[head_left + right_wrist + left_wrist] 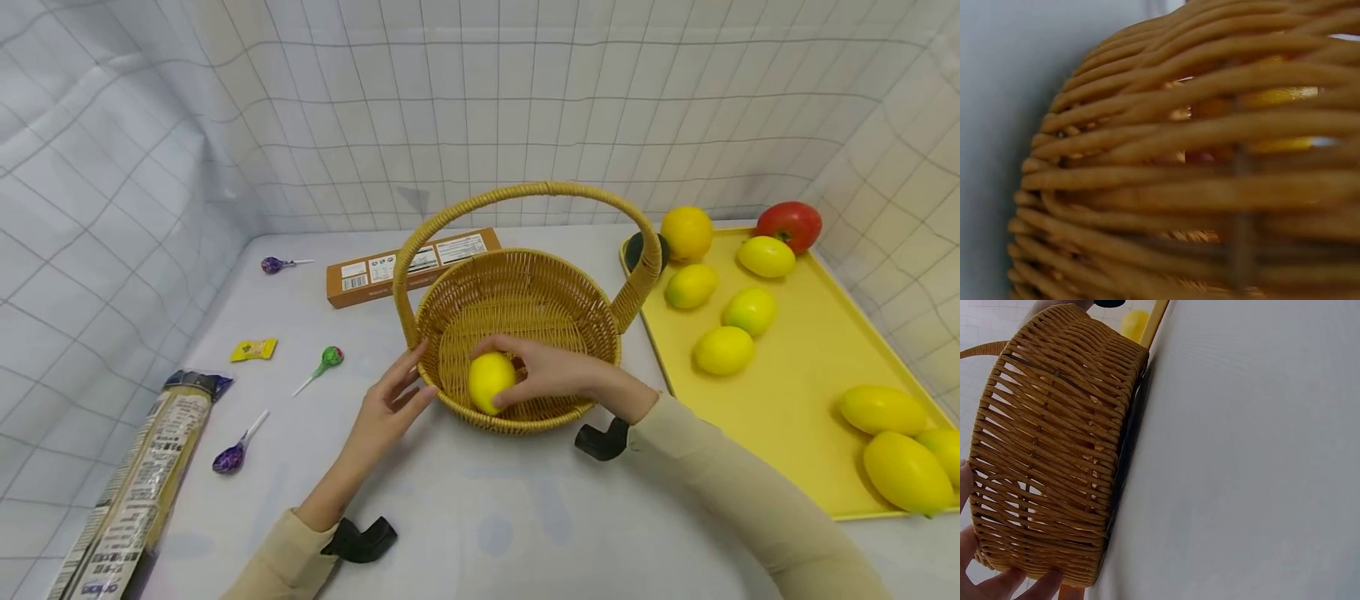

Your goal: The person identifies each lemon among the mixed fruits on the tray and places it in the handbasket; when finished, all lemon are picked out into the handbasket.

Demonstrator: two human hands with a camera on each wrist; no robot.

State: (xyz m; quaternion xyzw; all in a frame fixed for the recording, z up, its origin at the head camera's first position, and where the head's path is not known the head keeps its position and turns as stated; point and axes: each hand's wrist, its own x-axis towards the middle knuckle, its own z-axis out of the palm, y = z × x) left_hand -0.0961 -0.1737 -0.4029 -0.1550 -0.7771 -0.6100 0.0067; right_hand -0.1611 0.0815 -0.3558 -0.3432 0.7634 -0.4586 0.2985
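Observation:
My right hand [536, 367] reaches into a round wicker basket [525, 275] and pinches a yellow lemon [491, 382] between thumb and fingers, near the basket's front left wall. Beneath that hand a small dark red patch shows. At the basket's left side, my left hand [386, 408] rests with spread fingers and thumb against the outside of the rim, below the handle's foot. In the left wrist view its fingertips [1047, 584] lie along the woven wall. Through the weave in the right wrist view, yellow bits of the lemon [1282, 97] show.
Right of the basket, a yellow tray [795, 400] bears several lemons [723, 350], an orange [686, 233] and a red fruit [789, 227]. A brown box [412, 267] lies behind the basket. Lollipops [228, 458], a yellow sweet [253, 350] and a long packet [142, 492] lie left.

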